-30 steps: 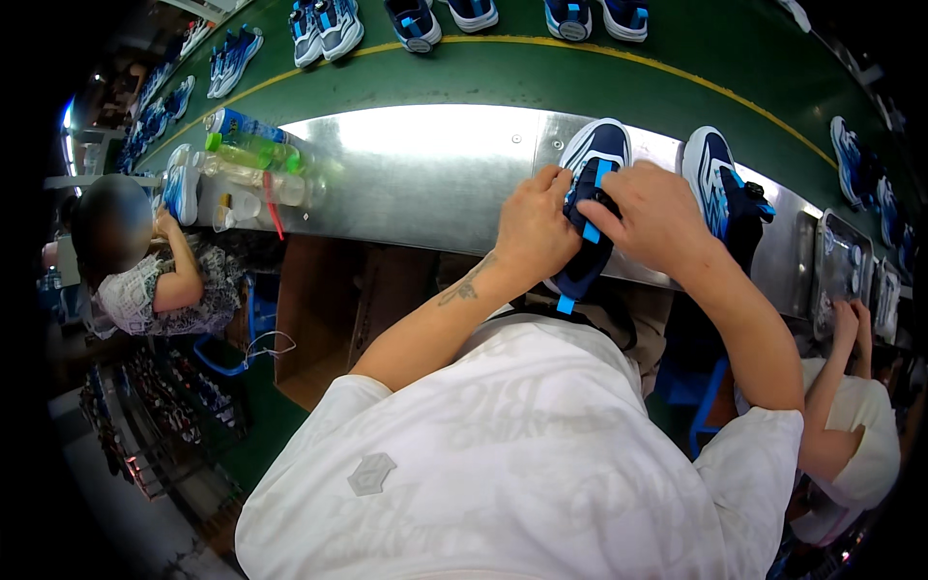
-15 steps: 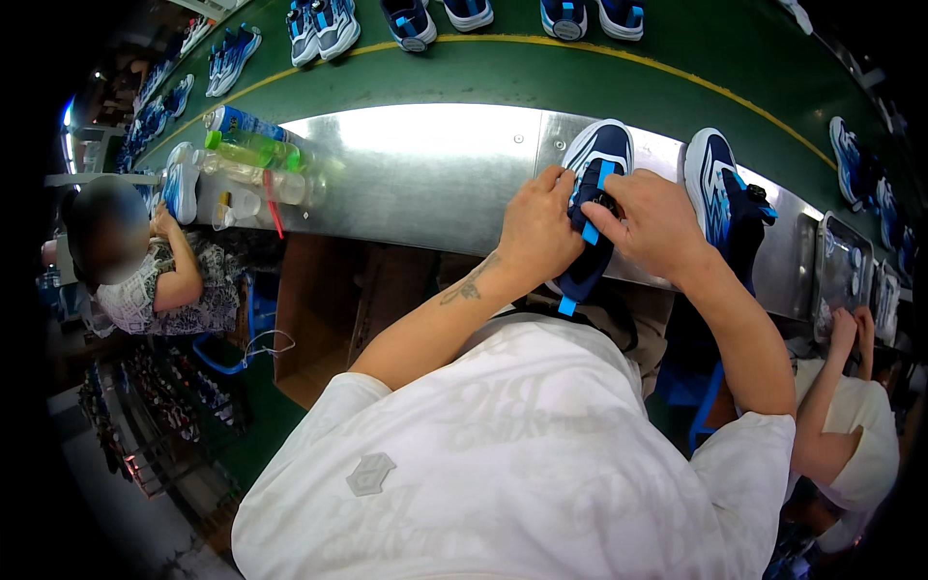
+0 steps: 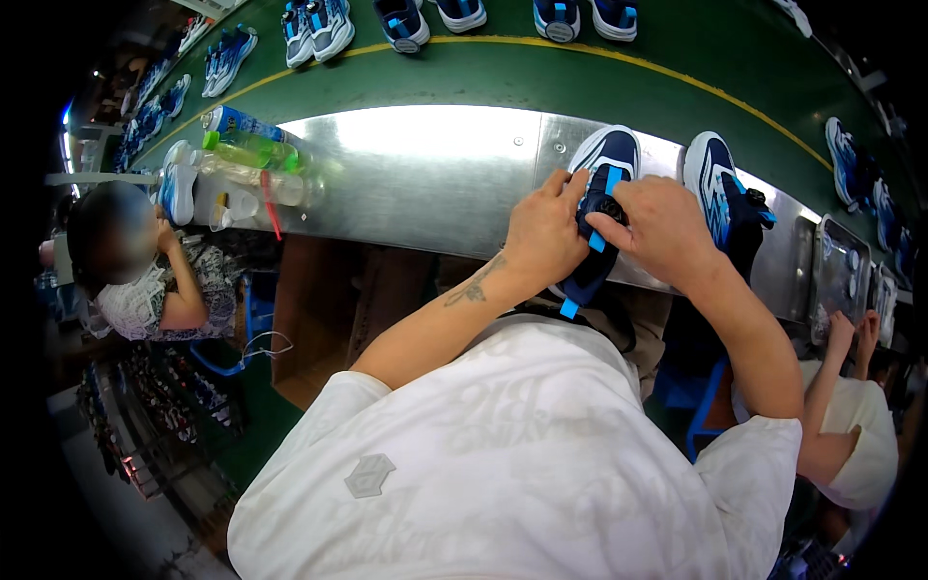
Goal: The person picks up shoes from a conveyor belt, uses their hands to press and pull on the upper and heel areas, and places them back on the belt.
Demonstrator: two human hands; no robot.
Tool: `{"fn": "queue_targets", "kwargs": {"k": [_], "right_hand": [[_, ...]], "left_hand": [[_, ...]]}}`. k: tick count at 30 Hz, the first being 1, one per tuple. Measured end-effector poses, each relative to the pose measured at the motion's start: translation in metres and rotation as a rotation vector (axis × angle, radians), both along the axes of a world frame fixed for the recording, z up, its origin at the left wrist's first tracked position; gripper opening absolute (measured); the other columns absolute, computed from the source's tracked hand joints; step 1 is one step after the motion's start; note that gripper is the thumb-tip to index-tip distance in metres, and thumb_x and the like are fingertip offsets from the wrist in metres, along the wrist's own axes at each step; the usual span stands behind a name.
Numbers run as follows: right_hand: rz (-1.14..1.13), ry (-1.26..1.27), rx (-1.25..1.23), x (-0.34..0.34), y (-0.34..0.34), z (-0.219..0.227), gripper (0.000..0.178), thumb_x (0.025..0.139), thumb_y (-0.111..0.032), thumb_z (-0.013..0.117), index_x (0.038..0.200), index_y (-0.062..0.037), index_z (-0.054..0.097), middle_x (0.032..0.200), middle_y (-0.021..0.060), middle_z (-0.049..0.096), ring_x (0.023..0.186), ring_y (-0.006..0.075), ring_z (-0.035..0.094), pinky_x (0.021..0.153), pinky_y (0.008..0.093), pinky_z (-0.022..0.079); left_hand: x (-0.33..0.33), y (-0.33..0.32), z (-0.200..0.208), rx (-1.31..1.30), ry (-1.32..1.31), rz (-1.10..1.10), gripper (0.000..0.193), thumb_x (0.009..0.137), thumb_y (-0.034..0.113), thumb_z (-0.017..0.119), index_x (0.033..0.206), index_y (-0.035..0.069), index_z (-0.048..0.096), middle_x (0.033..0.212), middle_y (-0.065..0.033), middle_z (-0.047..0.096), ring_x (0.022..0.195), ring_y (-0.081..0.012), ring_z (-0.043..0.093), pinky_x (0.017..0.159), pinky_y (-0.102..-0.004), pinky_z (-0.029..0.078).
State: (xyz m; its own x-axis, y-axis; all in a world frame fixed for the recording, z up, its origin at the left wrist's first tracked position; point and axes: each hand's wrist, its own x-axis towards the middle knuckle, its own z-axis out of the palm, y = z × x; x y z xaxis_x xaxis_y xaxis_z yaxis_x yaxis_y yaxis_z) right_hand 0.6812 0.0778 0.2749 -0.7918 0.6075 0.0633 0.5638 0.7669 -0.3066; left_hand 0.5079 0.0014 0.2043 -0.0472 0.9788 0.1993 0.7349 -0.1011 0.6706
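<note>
A navy and white sneaker (image 3: 613,147) with light blue straps lies toe-away at the metal bench's near edge, its heel toward me. My left hand (image 3: 547,228) is closed around its left side, fingers near the laces. From the other side, my right hand (image 3: 667,228) has its thumb and fingers curled about the black round dial (image 3: 610,209) on the tongue. Part of the dial shows between them. Just to the right stands a matching sneaker (image 3: 711,176), untouched, with its own black dial (image 3: 755,197) tilted outward.
The metal bench (image 3: 425,174) runs across in front of me. Plastic bottles (image 3: 253,150) and a red strip (image 3: 271,205) lie at its left. Beyond it, more sneakers (image 3: 319,29) stand on a green surface (image 3: 483,72). A metal tray (image 3: 829,271) and co-workers sit at both sides.
Both hands and the held sneaker have shifted slightly to the right. My right thumb and fingers have turned a little at the dial, which shows more plainly now.
</note>
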Motion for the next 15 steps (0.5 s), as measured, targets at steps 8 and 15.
{"fn": "queue_targets", "kwargs": {"k": [8, 15], "right_hand": [[-0.041, 0.055, -0.112, 0.019, -0.014, 0.02, 0.021, 0.096, -0.024, 0.07, 0.094, -0.0037, 0.064, 0.094, 0.014, 0.07, 0.094, 0.0354, 0.065, 0.08, 0.0465, 0.051], [0.138, 0.194, 0.007, 0.009, 0.0, 0.001, 0.02, 0.093, -0.02, 0.073, 0.103, -0.0041, 0.064, 0.099, 0.012, 0.064, 0.095, 0.0328, 0.062, 0.083, 0.0442, 0.05]], "left_hand": [[-0.001, 0.003, -0.002, 0.033, -0.022, -0.02, 0.055, 0.079, 0.005, 0.07, 0.132, -0.001, 0.058, 0.113, -0.0229, 0.065, 0.091, -0.0461, 0.07, 0.076, -0.0509, 0.058], [-0.001, 0.0, -0.004, 0.075, -0.007, -0.01, 0.058, 0.076, 0.005, 0.07, 0.132, -0.001, 0.058, 0.113, -0.0224, 0.065, 0.091, -0.0453, 0.07, 0.075, -0.0503, 0.058]]}}
